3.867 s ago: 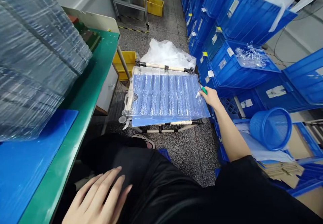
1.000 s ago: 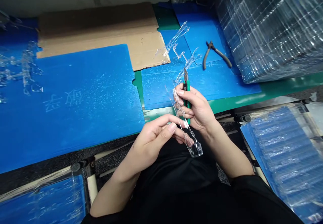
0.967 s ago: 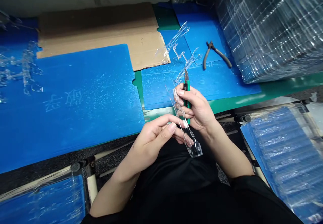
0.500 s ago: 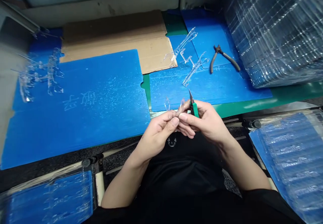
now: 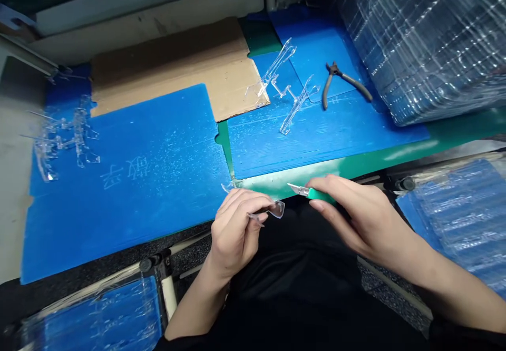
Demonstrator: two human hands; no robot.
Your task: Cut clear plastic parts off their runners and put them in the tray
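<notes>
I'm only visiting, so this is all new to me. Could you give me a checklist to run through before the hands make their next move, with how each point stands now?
1. Clear plastic piece held: ok, in the left hand.
2. Green knife held: ok, in the right hand.
3. Blade covered: not ok, it is out and bare.
4. Blade apart from the left hand: ok, a gap shows, though it points that way.
5. Pliers set down: ok, lying on the blue sheet with handles spread.
6. Plastic edges smooth: cannot tell, too small to see.
</notes>
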